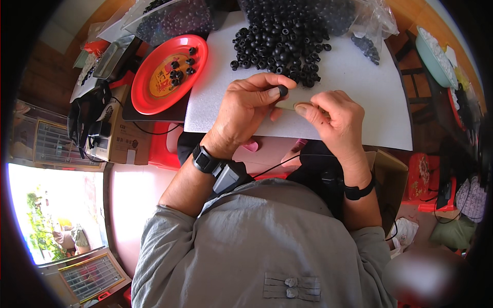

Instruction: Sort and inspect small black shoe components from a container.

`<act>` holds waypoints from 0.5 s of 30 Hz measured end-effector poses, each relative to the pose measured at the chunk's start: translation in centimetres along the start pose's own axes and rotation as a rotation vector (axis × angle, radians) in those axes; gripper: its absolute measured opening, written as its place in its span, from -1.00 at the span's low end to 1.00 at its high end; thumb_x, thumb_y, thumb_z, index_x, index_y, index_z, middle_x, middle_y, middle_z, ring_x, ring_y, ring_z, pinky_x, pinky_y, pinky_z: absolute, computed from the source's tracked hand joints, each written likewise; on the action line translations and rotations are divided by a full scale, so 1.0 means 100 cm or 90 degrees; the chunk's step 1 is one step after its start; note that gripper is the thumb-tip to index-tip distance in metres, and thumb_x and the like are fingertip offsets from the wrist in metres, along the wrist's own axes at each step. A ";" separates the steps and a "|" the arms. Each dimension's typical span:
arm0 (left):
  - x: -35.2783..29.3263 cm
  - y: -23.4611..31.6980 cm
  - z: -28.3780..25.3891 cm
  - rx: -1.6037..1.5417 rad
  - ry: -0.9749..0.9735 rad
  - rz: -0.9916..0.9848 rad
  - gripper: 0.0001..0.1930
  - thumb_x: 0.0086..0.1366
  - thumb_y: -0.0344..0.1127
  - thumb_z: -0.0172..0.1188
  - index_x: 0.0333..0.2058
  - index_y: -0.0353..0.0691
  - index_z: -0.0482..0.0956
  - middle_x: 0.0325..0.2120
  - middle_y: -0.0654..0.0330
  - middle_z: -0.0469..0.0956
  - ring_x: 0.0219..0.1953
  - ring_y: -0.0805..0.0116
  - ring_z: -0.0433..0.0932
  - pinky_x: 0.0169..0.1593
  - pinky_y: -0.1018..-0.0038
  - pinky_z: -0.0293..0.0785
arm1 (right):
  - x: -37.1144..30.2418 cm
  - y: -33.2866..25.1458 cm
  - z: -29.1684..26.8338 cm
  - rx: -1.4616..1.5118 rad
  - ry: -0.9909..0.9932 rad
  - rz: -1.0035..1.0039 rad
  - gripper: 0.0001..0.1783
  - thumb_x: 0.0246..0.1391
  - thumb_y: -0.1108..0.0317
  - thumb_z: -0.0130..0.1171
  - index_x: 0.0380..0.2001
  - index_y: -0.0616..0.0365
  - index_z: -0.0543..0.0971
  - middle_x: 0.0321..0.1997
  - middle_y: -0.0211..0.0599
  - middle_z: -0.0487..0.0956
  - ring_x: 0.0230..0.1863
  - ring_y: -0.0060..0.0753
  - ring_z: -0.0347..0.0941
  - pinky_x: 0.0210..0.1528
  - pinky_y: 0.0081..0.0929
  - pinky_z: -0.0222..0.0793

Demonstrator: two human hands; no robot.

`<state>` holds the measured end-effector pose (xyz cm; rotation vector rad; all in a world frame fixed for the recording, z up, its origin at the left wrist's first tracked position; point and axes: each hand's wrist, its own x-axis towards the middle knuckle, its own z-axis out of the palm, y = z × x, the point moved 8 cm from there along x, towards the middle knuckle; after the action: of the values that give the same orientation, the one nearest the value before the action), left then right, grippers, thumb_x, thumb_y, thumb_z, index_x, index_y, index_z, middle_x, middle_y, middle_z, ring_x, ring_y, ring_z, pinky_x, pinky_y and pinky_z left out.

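My left hand is over the near part of the white sheet, pinching a small round black piece between thumb and forefinger. Just to its right, my right hand is closed, thumb pressed against curled fingers. A thin, pale thing seems to stick out from the right thumb toward the left hand; its kind is too small to make out. Beyond both hands lies a heap of black ball-shaped pieces, several showing a hole. A red oval plate at the left carries several more of these black pieces.
The hands work above a white foam-like sheet on the table. Clear plastic bags of black pieces stand at the far side. A cardboard box is at the left, a pale green basin at the far right. Cables hang near my wrists.
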<state>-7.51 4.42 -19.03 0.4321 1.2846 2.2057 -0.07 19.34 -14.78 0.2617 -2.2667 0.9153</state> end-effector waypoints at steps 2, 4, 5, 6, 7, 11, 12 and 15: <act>-0.001 0.001 -0.003 0.003 0.025 -0.004 -0.73 0.37 -0.51 0.03 -0.04 -0.48 0.59 -0.30 0.10 0.56 -0.37 0.39 0.44 -0.28 0.52 0.39 | -0.001 -0.009 0.001 -0.024 -0.015 -0.064 -0.71 0.10 0.24 0.36 -0.55 0.18 0.55 -0.61 -0.38 0.51 -0.59 -0.43 0.41 -0.54 -0.47 0.29; -0.001 -0.001 -0.002 -0.004 -0.034 -0.015 -0.72 0.38 -0.51 0.03 -0.02 -0.47 0.59 -0.31 0.12 0.54 -0.36 0.39 0.44 -0.28 0.52 0.39 | -0.004 0.014 -0.011 0.208 0.076 0.125 -0.70 0.12 0.23 0.36 -0.53 0.19 0.55 -0.60 -0.37 0.53 -0.58 -0.47 0.44 -0.52 -0.51 0.31; -0.001 -0.001 -0.001 -0.004 -0.034 -0.015 -0.72 0.38 -0.51 0.03 -0.02 -0.47 0.59 -0.31 0.12 0.54 -0.36 0.39 0.44 -0.28 0.52 0.39 | -0.005 0.016 -0.009 0.208 0.077 0.125 -0.70 0.12 0.23 0.36 -0.53 0.19 0.55 -0.60 -0.37 0.53 -0.58 -0.47 0.44 -0.52 -0.51 0.31; -0.001 -0.001 0.000 -0.009 -0.030 -0.009 -0.72 0.38 -0.50 0.03 -0.01 -0.47 0.58 -0.32 0.12 0.54 -0.37 0.39 0.43 -0.28 0.52 0.39 | -0.005 0.019 -0.007 0.177 0.086 0.120 -0.69 0.13 0.22 0.36 -0.52 0.20 0.56 -0.59 -0.36 0.54 -0.57 -0.48 0.44 -0.52 -0.52 0.32; -0.001 0.000 0.000 -0.014 -0.024 -0.003 -0.71 0.38 -0.49 0.03 0.01 -0.47 0.58 -0.33 0.12 0.53 -0.37 0.39 0.43 -0.27 0.52 0.39 | -0.006 0.020 -0.006 0.148 0.096 0.115 -0.69 0.13 0.21 0.37 -0.50 0.21 0.56 -0.58 -0.35 0.55 -0.57 -0.49 0.45 -0.51 -0.53 0.32; -0.003 0.000 0.000 -0.007 -0.036 -0.012 -0.69 0.38 -0.48 0.03 0.03 -0.46 0.57 -0.33 0.10 0.53 -0.40 0.39 0.42 -0.26 0.52 0.38 | -0.003 0.015 -0.006 0.092 0.074 0.119 -0.69 0.12 0.19 0.37 -0.49 0.20 0.55 -0.58 -0.35 0.55 -0.57 -0.48 0.44 -0.52 -0.52 0.32; -0.003 0.000 0.000 -0.004 -0.036 -0.015 -0.69 0.38 -0.48 0.03 0.03 -0.46 0.57 -0.33 0.10 0.53 -0.40 0.38 0.42 -0.26 0.52 0.37 | -0.003 0.015 -0.004 0.086 0.067 0.120 -0.68 0.11 0.19 0.38 -0.49 0.20 0.56 -0.58 -0.35 0.55 -0.57 -0.47 0.45 -0.52 -0.52 0.33; -0.002 0.000 -0.002 0.002 -0.046 -0.015 -0.68 0.38 -0.48 0.03 0.05 -0.45 0.56 -0.31 0.06 0.55 -0.42 0.36 0.43 -0.26 0.52 0.39 | -0.003 0.015 -0.003 0.078 0.061 0.117 -0.68 0.11 0.19 0.38 -0.49 0.20 0.56 -0.58 -0.34 0.56 -0.57 -0.46 0.46 -0.52 -0.50 0.33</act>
<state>-7.43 4.18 -19.14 0.4902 1.2483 2.1492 -0.34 20.60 -15.60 0.0627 -2.1758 1.1392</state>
